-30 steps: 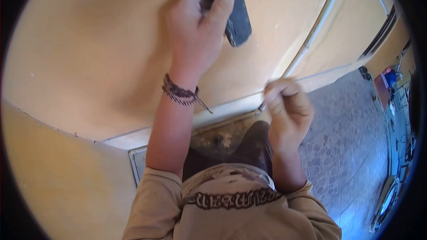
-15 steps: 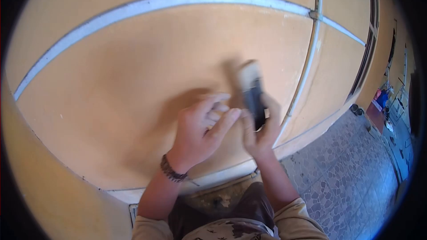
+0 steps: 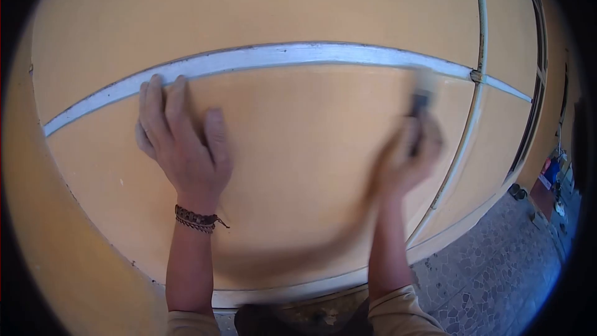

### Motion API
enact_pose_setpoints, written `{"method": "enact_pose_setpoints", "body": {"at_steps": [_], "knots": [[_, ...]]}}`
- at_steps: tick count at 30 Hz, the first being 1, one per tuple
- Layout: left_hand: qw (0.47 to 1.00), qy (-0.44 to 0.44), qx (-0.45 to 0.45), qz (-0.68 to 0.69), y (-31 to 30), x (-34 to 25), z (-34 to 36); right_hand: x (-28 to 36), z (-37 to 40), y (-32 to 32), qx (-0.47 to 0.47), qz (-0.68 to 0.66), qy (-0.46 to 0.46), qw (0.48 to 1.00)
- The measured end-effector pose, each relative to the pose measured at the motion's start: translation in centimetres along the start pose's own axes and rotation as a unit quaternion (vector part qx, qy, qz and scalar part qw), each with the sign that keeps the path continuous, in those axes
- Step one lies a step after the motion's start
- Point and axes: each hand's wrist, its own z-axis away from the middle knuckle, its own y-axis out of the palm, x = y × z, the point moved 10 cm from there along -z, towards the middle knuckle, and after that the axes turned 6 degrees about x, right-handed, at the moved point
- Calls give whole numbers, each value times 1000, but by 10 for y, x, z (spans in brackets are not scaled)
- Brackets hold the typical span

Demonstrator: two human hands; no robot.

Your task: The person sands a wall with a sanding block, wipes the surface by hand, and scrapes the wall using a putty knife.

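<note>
My left hand (image 3: 185, 140), with a dark braided bracelet at the wrist, lies against the orange wall (image 3: 298, 168), fingers spread. Its fingertips touch the lower edge of the white horizontal strip (image 3: 280, 56). On the right, my right hand (image 3: 418, 152) is closed around a brush-like tool (image 3: 421, 96) with a dark handle and a pale, flat end. The pale end points up and meets the lower edge of the strip. Motion blurs the tool and the right hand, so its exact kind is hard to tell.
A pale vertical pipe (image 3: 481, 31) crosses the strip at the right. Beyond it stand a dark-framed window or door edge (image 3: 532, 130), dark shoes (image 3: 517, 191) and assorted items on the patterned floor (image 3: 485, 274).
Both hands have moved up and apart, away from each other. The left has opened onto the wall; the right has carried the tool up to the strip. The view has tilted upward.
</note>
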Motion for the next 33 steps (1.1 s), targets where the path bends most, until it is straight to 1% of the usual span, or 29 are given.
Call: {"method": "enact_pose_setpoints", "body": {"at_steps": [1, 2, 3, 4, 5, 6, 7, 8, 11, 12, 13, 15, 17, 19, 20, 21, 22, 23, 25, 26, 27, 28, 29, 30, 32, 33], "knots": [[999, -17, -12, 33, 0, 7, 0, 54, 23, 22, 69, 26, -108, 991], [997, -34, -22, 65, 1, 18, 3, 107, 52, 43, 136, 37, -216, 966], [993, -53, -26, 98, 1, 30, 9, 120, 49, 41, 138, -37, -233, 962], [997, -44, -2, 69, 3, 34, 13, 133, 47, 40, 141, -109, -251, 952], [998, -38, 20, 38, 3, 39, 20, 127, 43, 38, 154, -78, -332, 927], [998, -39, 44, -1, -3, 52, 33, 75, 16, 22, 141, -67, -241, 958], [997, -47, 51, -23, -5, 57, 44, 6, -17, 0, 119, -47, -144, 981], [996, -54, 56, -43, -6, 58, 55, -37, -31, -9, 95, -26, -47, 994], [991, -95, 75, -60, -4, 55, 68, -70, -13, -6, -19, -69, 101, 992], [990, -110, 72, -60, -2, 56, 66, -16, 0, 10, 39, -17, 18, 999], [991, -112, 67, -42, -2, 56, 67, 65, 27, 36, 93, 34, -63, 993], [991, -119, 65, -7, -3, 60, 76, 118, 55, 50, 166, 61, -178, 968], [989, -107, 100, -6, -4, 69, 86, 117, 70, 49, 195, 2, -252, 948], [987, -100, 123, -19, -12, 90, 109, 93, 57, 36, 162, -4, -261, 952], [987, -92, 131, -28, -15, 102, 125, 61, 35, 22, 112, 25, -226, 967], [986, -87, 135, -38, -17, 114, 136, 24, 18, 6, 43, 12, -108, 993], [983, -111, 144, -27, -15, 115, 139, 4, 14, -5, -21, 0, 17, 1000], [977, -136, 161, -15, -13, 104, 143, 13, 27, 1, -27, -5, 40, 999], [969, -167, 174, 51, -6, 83, 146, 72, 56, 18, -30, -26, 80, 996], [966, -174, 172, 80, -9, 74, 145, 132, 78, 42, 81, -51, -116, 989], [962, -179, 170, 112, -14, 67, 143, 176, 111, 54, 177, -115, -194, 958], [955, -185, 142, 182, -24, 67, 140, 209, 135, 52, 213, -96, -225, 946], [942, -187, 114, 253, -35, 67, 139, 212, 141, 51, 216, -110, -209, 947], [935, -183, 100, 288, -40, 66, 142, 212, 144, 53, 218, -123, -195, 948], [916, -170, 61, 357, -47, 63, 145, 221, 146, 50, 304, -106, -210, 923], [914, -156, 72, 368, -42, 59, 143, 223, 149, 51, 345, -94, -217, 908]]}}
